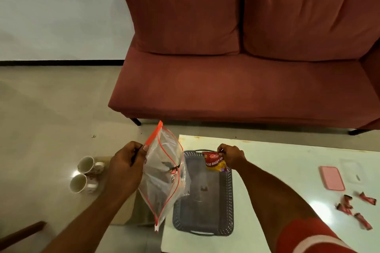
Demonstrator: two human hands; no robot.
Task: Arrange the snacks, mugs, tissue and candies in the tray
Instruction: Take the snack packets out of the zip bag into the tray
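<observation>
My left hand (126, 167) grips the top edge of a clear zip bag (164, 178) with an orange seal, held upright beside the table's left end; a snack packet shows inside it. My right hand (231, 156) pinches a red and yellow snack packet (214, 162) over the far end of the grey plastic tray (229, 201). The tray lies on the white table (287, 170) with nothing resting in it. Two mugs (86, 173) lie on their sides on the floor at the left. Several red-wrapped candies (355, 208) are scattered on the table's right part.
A pink lid (331, 177) and a clear container (350, 170) sit on the table at the right. A red sofa (236, 78) stands behind the table. A brown paper bag (125, 211) lies on the floor under my left arm.
</observation>
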